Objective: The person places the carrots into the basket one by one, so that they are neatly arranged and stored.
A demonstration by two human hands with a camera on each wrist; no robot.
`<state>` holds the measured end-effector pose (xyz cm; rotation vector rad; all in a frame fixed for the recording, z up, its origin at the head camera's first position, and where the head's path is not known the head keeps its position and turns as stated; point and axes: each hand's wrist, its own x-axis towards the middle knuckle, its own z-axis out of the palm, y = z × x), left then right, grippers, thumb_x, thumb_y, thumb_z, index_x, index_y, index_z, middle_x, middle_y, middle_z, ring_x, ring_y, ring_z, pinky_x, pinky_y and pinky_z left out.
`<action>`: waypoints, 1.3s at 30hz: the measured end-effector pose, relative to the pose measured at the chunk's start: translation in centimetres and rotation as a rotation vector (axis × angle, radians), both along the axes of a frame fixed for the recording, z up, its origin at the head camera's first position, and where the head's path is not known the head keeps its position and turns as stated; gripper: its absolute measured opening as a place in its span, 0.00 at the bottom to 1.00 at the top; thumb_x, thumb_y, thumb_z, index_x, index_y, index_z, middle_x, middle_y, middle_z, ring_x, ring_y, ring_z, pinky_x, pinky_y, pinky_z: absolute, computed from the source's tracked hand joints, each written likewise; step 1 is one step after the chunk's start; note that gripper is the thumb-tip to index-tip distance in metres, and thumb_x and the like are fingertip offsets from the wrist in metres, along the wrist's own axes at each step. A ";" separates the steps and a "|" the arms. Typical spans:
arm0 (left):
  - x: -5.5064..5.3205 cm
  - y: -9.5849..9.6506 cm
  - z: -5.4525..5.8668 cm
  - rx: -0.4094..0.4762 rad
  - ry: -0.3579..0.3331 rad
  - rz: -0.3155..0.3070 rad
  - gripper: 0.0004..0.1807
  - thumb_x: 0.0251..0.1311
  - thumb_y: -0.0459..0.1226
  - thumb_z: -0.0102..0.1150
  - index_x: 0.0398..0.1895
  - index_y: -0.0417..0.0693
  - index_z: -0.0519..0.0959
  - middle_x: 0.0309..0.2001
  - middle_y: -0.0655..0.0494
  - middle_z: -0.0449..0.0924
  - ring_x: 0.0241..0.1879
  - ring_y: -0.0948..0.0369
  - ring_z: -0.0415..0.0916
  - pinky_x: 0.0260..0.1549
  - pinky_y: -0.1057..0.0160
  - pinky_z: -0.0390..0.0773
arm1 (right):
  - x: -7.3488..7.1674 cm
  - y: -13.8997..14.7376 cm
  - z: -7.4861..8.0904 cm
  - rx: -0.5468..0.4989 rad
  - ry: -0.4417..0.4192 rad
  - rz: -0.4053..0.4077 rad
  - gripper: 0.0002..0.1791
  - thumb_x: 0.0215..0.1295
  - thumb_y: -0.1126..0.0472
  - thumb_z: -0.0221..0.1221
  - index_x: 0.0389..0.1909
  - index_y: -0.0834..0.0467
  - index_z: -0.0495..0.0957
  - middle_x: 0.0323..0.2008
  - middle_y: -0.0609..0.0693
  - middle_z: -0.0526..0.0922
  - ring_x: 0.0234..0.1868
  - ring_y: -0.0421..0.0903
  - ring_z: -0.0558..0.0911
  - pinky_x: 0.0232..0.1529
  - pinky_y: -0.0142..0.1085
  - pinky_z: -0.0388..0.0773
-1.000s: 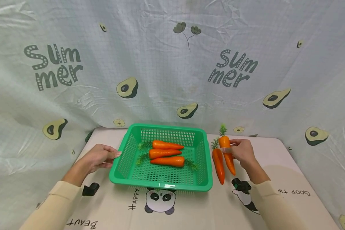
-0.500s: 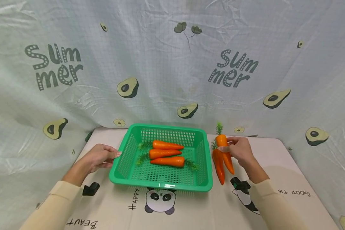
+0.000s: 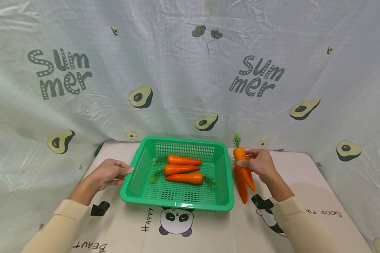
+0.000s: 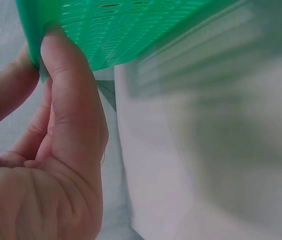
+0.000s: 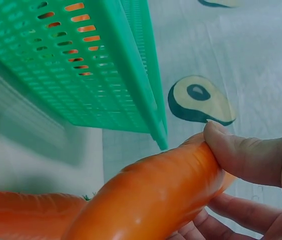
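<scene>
My left hand (image 3: 112, 171) pinches the left rim of a green plastic basket (image 3: 177, 205); the left wrist view shows thumb and finger at the basket's edge (image 4: 28, 30). Inside the basket lie three carrots (image 3: 185, 160) with leafy green tops, side by side. To the right of the basket, my right hand (image 3: 262, 166) holds a carrot (image 3: 248, 178) near its top, thumb and fingers on either side. Its tip points toward me. A further carrot (image 3: 239, 181) lies on the table between it and the basket, its leaves mostly hidden. The held carrot (image 5: 151, 190) fills the lower right wrist view.
The table (image 3: 227, 232) has a pale cover printed with pandas and lettering. A light curtain (image 3: 177, 88) with avocado prints hangs along the back and sides. Small black objects (image 3: 100, 208) sit at both wrists.
My right hand has moved left with the carrot, which now overlaps the carrot lying beside the basket. The left hand and the basket have stayed in place.
</scene>
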<state>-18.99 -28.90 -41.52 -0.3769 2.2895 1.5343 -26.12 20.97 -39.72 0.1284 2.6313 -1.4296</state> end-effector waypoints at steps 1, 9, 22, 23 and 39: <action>0.0 0.0 0.0 0.000 0.000 -0.001 0.16 0.70 0.40 0.66 0.50 0.34 0.82 0.33 0.57 0.82 0.35 0.60 0.81 0.35 0.63 0.87 | 0.0 -0.1 0.0 0.000 0.000 0.003 0.33 0.64 0.64 0.70 0.68 0.71 0.73 0.58 0.69 0.79 0.47 0.56 0.85 0.39 0.34 0.86; 0.1 0.2 0.0 -0.004 0.006 -0.002 0.16 0.69 0.40 0.67 0.49 0.34 0.83 0.34 0.57 0.82 0.35 0.60 0.81 0.35 0.63 0.87 | 0.0 -0.4 0.1 0.008 0.007 0.018 0.33 0.63 0.64 0.71 0.67 0.71 0.74 0.55 0.68 0.80 0.47 0.57 0.84 0.40 0.36 0.87; 0.2 0.6 0.3 -0.055 0.029 -0.006 0.16 0.68 0.41 0.66 0.46 0.34 0.84 0.34 0.55 0.83 0.34 0.61 0.83 0.34 0.63 0.88 | 0.2 -1.4 0.3 0.001 0.008 0.052 0.34 0.62 0.64 0.72 0.68 0.70 0.73 0.54 0.67 0.80 0.47 0.57 0.83 0.41 0.38 0.87; 0.2 0.6 0.3 -0.058 0.032 -0.009 0.16 0.68 0.41 0.66 0.46 0.34 0.84 0.34 0.55 0.83 0.34 0.61 0.84 0.34 0.63 0.88 | 0.2 -1.4 0.4 0.007 0.008 0.056 0.35 0.62 0.64 0.72 0.68 0.69 0.74 0.54 0.67 0.80 0.48 0.57 0.83 0.42 0.38 0.87; -0.1 0.6 0.3 -0.073 0.044 -0.017 0.18 0.70 0.41 0.64 0.50 0.32 0.83 0.35 0.55 0.83 0.34 0.62 0.83 0.34 0.63 0.88 | -0.5 -2.3 1.1 0.014 0.011 0.133 0.32 0.60 0.64 0.75 0.64 0.67 0.78 0.53 0.67 0.82 0.49 0.58 0.82 0.46 0.41 0.86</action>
